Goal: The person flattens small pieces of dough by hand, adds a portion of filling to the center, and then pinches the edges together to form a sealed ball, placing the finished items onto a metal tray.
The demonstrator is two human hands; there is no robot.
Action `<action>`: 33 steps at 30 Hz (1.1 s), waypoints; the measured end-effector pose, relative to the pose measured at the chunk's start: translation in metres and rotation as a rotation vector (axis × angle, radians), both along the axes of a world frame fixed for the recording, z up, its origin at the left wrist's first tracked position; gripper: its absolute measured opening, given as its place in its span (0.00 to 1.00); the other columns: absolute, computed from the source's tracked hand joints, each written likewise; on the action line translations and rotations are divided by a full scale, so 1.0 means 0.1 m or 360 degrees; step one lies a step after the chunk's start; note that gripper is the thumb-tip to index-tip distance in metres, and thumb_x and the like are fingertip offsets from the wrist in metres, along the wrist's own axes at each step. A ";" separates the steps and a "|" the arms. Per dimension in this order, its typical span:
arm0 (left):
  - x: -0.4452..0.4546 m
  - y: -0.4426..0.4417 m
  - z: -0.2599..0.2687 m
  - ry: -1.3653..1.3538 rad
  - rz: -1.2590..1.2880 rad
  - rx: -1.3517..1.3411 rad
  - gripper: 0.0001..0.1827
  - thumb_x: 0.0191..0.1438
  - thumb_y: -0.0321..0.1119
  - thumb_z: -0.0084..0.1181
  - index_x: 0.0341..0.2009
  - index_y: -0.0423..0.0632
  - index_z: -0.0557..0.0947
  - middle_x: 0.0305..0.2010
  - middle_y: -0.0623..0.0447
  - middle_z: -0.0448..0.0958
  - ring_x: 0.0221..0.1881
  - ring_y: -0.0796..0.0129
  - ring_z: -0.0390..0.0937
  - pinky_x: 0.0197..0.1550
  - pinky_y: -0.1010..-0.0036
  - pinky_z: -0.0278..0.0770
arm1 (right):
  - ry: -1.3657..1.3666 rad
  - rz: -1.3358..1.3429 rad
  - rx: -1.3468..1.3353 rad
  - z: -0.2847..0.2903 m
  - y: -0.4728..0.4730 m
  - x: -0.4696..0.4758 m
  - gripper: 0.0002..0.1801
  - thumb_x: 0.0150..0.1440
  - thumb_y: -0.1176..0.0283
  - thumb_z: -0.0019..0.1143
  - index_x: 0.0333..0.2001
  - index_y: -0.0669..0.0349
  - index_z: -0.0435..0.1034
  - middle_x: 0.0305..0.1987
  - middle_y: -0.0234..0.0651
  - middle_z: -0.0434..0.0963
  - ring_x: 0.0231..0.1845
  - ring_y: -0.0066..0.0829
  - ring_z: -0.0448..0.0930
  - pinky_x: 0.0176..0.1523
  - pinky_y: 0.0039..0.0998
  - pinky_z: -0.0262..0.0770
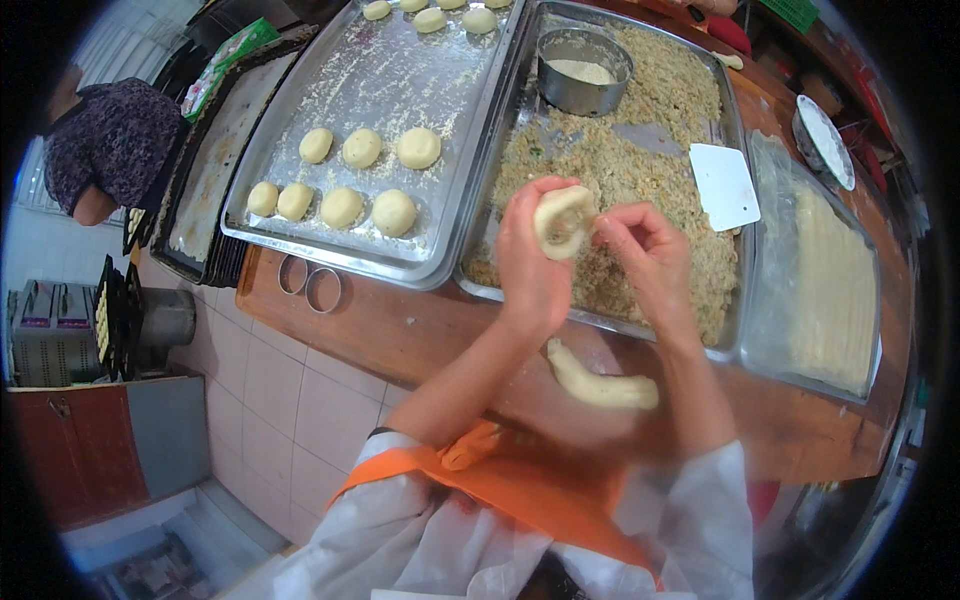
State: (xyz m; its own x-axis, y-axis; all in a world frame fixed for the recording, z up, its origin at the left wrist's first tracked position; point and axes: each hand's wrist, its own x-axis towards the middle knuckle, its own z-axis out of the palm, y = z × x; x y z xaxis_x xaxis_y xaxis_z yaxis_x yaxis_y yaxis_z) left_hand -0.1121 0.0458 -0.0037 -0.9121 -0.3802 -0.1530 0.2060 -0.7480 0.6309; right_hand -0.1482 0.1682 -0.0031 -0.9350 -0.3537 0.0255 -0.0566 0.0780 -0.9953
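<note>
My left hand (534, 262) holds a cup-shaped piece of dough (562, 223) with some filling visible in its hollow. At the dough's right edge are the bent fingers of my right hand (646, 259); whether they grip the rim is unclear. Both hands are above a metal tray of crumbly filling (660, 240). In that tray stand a round metal ring or bowl (577, 94) with pale crumbs and a white plastic scraper (724, 187). A curved strip of dough (604, 384) lies on the wooden table below my hands. Several round filled-looking dough pieces (394, 213) sit on the left metal tray (352, 259).
Two metal rings (324, 290) lie by the wooden table's edge (420, 352). Plastic covers part of a tray of dough strips (832, 292) at right, below a bowl of white powder (825, 142). Stacked dark baking trays (217, 165) stand at left, with another person (112, 146) beyond.
</note>
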 end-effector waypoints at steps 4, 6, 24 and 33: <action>-0.04 -0.01 -0.05 -0.0213 -0.0285 0.0539 0.13 0.57 0.40 0.39 0.40 0.46 0.72 0.41 0.49 0.73 0.45 0.64 0.70 0.47 0.67 0.70 | 0.0306 -0.0220 -0.0138 -0.03 -0.05 -0.21 0.19 0.58 0.62 0.44 0.50 0.59 0.63 0.47 0.35 0.67 0.44 0.24 0.70 0.45 0.26 0.69; -0.06 0.14 -0.05 -0.0231 -0.0391 0.0737 0.13 0.57 0.39 0.40 0.40 0.46 0.73 0.40 0.49 0.73 0.43 0.64 0.72 0.47 0.67 0.70 | -0.0443 -0.0052 -0.0595 0.00 -0.22 -0.20 0.25 0.60 0.54 0.36 0.57 0.55 0.57 0.55 0.37 0.62 0.51 0.27 0.66 0.49 0.28 0.67; 0.06 -0.05 -0.08 -0.0222 -0.0610 0.0175 0.15 0.59 0.43 0.36 0.42 0.48 0.71 0.42 0.54 0.71 0.44 0.68 0.70 0.49 0.71 0.67 | -0.0498 0.0203 -0.0452 -0.14 -0.18 0.07 0.18 0.53 0.72 0.53 0.48 0.63 0.62 0.43 0.31 0.70 0.43 0.18 0.69 0.47 0.21 0.67; 0.25 -0.11 0.01 -0.0150 -0.0765 0.0193 0.15 0.58 0.43 0.38 0.44 0.49 0.70 0.42 0.54 0.71 0.46 0.67 0.70 0.49 0.67 0.69 | -0.0278 0.0458 -0.0310 0.01 -0.08 0.26 0.30 0.48 0.77 0.57 0.54 0.63 0.56 0.53 0.37 0.64 0.51 0.23 0.67 0.53 0.23 0.66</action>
